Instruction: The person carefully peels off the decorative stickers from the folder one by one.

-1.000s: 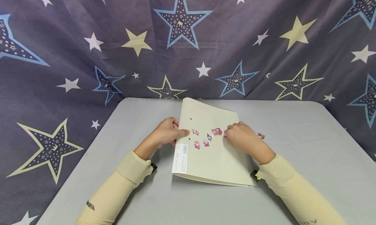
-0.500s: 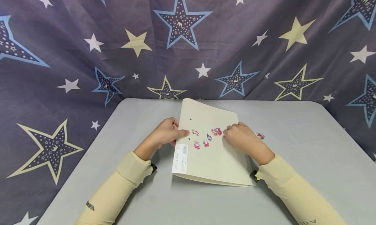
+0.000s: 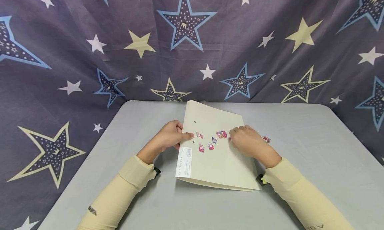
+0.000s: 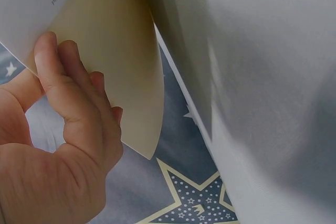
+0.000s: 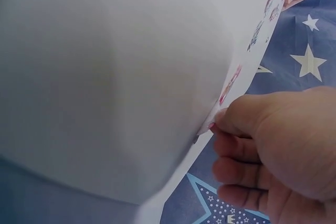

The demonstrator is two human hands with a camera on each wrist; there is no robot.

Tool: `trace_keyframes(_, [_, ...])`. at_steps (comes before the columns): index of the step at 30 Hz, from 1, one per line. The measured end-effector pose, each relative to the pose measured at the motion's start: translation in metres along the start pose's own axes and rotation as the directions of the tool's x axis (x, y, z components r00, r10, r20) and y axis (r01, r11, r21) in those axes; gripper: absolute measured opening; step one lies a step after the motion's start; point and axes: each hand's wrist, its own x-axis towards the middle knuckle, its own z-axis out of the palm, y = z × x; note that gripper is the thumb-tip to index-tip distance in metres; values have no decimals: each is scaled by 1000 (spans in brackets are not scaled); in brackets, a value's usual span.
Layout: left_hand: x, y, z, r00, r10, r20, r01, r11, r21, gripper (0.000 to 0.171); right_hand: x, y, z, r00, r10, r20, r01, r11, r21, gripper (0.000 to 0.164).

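A cream clip file folder (image 3: 222,166) stands tilted on the table, its white label (image 3: 184,161) at the lower left. My left hand (image 3: 172,135) grips its left edge, thumb on the front cover and fingers behind; the left wrist view shows those fingers against the inside of the cover. Several small cartoon stickers (image 3: 221,134) sit on the cover, mostly pink. Right of them is my right hand (image 3: 249,140), fingers curled. In the right wrist view its thumb and forefinger pinch a small sticker (image 5: 211,126) at the cover, mostly hidden by the fingertips.
Another red and pink sticker (image 3: 266,139) shows on the table just beyond the right wrist. The grey tabletop (image 3: 144,203) extends around the folder. A dark curtain (image 3: 192,63) with stars hangs behind the table's far edge.
The right hand shifts very slightly right at the cover, and a bit of the small sticker shows by its thumb. The left hand and folder stay in place.
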Motion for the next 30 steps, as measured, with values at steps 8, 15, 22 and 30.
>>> trace_keyframes(8, [1, 0, 0, 1000, -7, -1, 7, 1000, 3, 37, -1, 5, 0, 1000, 20, -9, -20, 1000, 16, 10])
trace_keyframes(15, [1, -1, 0, 1000, -6, -5, 6, 1000, 10, 37, -2, 10, -5, 996, 28, -80, -25, 999, 32, 13])
trace_keyframes(22, [0, -1, 0, 1000, -7, -1, 7, 1000, 13, 36, -2, 13, -10, 993, 35, -112, -30, 999, 46, 13])
trace_keyframes(30, [1, -2, 0, 1000, -2, 1, 2, 1000, 17, 37, -7, 23, -21, 993, 86, -82, -78, 992, 102, 10])
